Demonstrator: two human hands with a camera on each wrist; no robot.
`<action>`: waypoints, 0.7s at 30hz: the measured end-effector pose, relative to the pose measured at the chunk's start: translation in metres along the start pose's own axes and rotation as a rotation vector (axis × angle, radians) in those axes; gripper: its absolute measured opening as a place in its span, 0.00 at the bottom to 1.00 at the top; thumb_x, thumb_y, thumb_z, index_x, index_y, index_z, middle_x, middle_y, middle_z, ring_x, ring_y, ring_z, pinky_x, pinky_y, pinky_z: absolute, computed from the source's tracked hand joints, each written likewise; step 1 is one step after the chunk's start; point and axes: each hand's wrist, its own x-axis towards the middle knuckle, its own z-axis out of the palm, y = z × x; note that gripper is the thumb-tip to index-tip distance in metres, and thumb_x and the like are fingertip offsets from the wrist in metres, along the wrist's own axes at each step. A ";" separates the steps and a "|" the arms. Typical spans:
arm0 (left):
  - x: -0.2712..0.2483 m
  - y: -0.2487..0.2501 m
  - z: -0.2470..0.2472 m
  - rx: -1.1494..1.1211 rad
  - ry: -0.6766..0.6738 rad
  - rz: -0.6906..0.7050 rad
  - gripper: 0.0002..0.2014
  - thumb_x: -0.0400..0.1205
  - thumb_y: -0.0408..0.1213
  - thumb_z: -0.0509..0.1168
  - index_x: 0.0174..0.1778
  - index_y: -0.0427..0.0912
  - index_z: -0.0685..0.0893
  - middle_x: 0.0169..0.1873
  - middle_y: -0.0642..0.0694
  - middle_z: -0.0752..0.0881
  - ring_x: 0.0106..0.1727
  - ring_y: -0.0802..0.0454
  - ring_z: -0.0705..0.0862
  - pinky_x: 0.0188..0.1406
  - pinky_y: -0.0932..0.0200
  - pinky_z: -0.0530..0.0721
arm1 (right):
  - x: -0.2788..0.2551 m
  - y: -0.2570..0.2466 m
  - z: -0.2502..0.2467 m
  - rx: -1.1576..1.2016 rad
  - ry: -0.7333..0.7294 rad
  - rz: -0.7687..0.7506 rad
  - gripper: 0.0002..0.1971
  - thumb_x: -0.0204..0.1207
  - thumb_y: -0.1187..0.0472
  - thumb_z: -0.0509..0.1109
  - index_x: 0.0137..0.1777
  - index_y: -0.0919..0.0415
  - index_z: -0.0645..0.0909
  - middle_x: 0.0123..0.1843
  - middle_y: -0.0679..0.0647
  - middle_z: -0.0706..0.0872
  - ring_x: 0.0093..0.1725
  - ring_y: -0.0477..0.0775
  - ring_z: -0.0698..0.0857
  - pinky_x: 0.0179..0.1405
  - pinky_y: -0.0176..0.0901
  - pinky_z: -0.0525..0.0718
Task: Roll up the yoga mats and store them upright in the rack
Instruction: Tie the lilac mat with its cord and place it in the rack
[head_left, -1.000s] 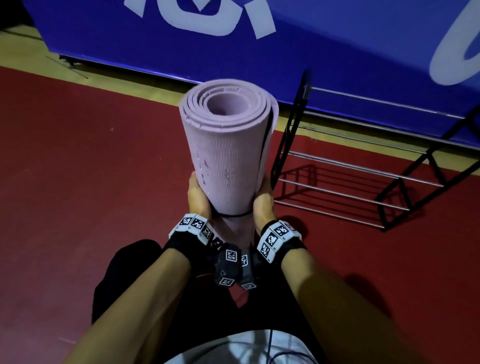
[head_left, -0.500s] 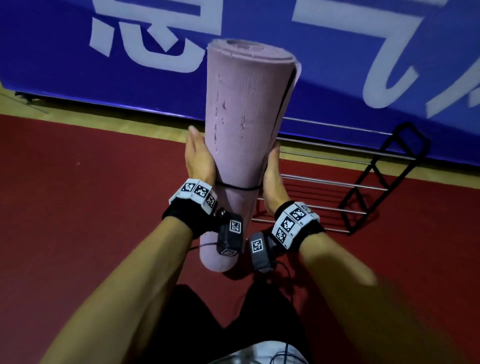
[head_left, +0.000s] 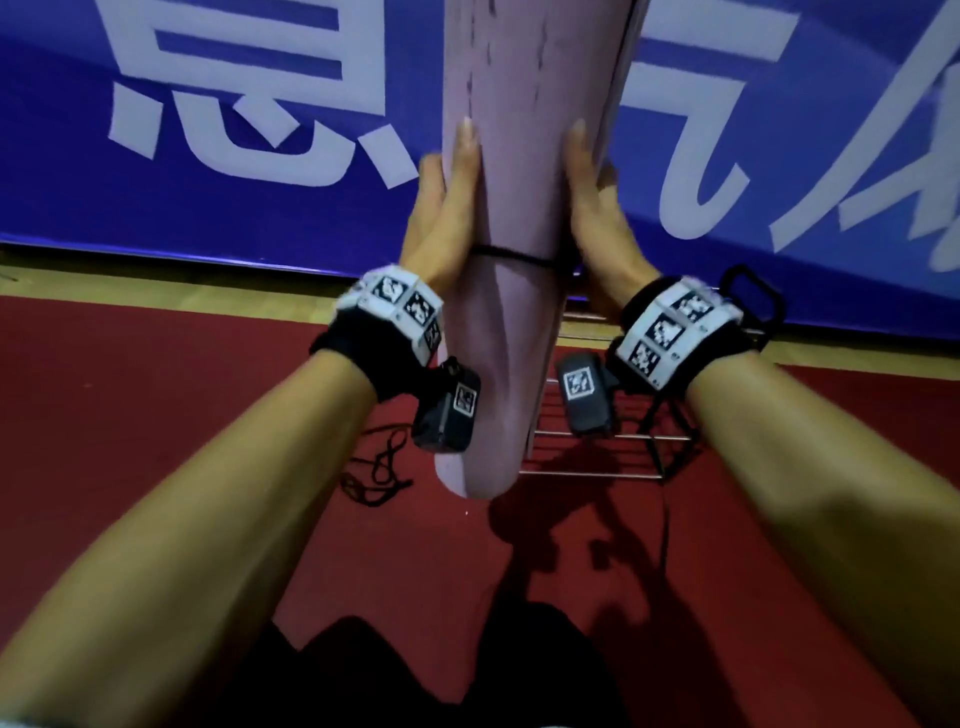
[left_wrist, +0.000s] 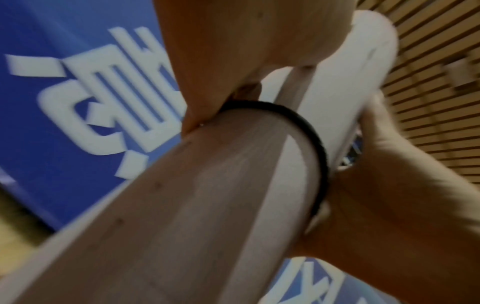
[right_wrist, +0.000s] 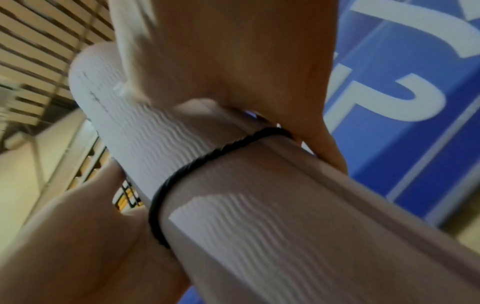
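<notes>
A rolled pink yoga mat (head_left: 519, 156) stands upright in the air, tied by a thin black band (head_left: 514, 255); its top runs out of the head view. My left hand (head_left: 447, 208) grips its left side and my right hand (head_left: 592, 208) its right side, thumbs up the front, fingers round the back. The mat's lower end hangs above the red floor, in front of the metal rack (head_left: 597, 452). In the left wrist view the mat (left_wrist: 207, 205) and band (left_wrist: 311, 144) fill the frame; the right wrist view shows the same mat (right_wrist: 259, 205).
A blue banner wall (head_left: 208, 130) with white lettering stands right behind the rack. The rack's black end frame (head_left: 753, 296) rises at the right. A loose black cord (head_left: 374, 467) lies on the red floor left of the mat's lower end.
Both hands have lifted the mat higher and carried it forward toward the rack and banner. The mat's top has left the head view.
</notes>
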 end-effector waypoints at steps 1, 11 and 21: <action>0.010 0.012 0.006 0.011 -0.009 0.026 0.42 0.73 0.81 0.51 0.73 0.55 0.75 0.68 0.55 0.83 0.68 0.56 0.82 0.72 0.44 0.77 | 0.010 -0.011 -0.006 -0.012 0.009 -0.016 0.35 0.81 0.31 0.60 0.82 0.47 0.58 0.68 0.40 0.77 0.60 0.36 0.80 0.66 0.55 0.82; 0.121 0.092 0.083 0.100 0.125 0.100 0.34 0.87 0.65 0.44 0.79 0.42 0.70 0.60 0.54 0.76 0.56 0.57 0.77 0.53 0.59 0.73 | 0.103 -0.088 -0.054 0.014 0.135 -0.091 0.41 0.78 0.29 0.64 0.84 0.49 0.58 0.65 0.44 0.79 0.61 0.49 0.84 0.55 0.56 0.84; 0.192 0.141 0.134 0.099 0.125 0.086 0.33 0.89 0.62 0.43 0.82 0.43 0.66 0.74 0.45 0.74 0.63 0.53 0.71 0.59 0.57 0.64 | 0.182 -0.138 -0.099 0.009 0.136 -0.091 0.43 0.80 0.33 0.65 0.87 0.53 0.52 0.58 0.44 0.76 0.51 0.42 0.80 0.47 0.47 0.82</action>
